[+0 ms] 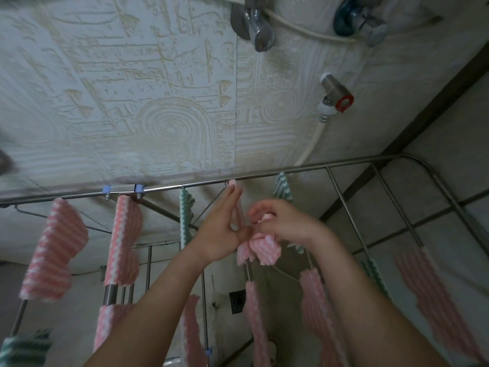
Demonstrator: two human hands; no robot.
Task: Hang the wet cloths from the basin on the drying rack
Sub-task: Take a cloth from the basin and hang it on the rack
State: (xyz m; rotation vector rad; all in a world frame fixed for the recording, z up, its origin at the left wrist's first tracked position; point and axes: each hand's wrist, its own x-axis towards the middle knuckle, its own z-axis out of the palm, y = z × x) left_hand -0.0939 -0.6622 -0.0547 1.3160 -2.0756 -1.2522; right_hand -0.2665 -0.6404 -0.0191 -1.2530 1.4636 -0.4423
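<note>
A pink and white striped cloth (264, 250) lies bunched over a bar of the metal drying rack (344, 213), near its far rail. My left hand (225, 229) has straight fingers pressed flat against the cloth's left side, the thumb under the bunch. My right hand (280, 221) has curled fingers that pinch the cloth's upper edge. Several other pink cloths (53, 250) and green striped cloths (185, 215) hang on the neighbouring bars. The basin is not in view.
A textured tiled wall (158, 102) stands just behind the rack, with metal taps (259, 27), a red-handled valve (338, 99) and a white hose on it. A floor drain (238, 300) shows below the bars.
</note>
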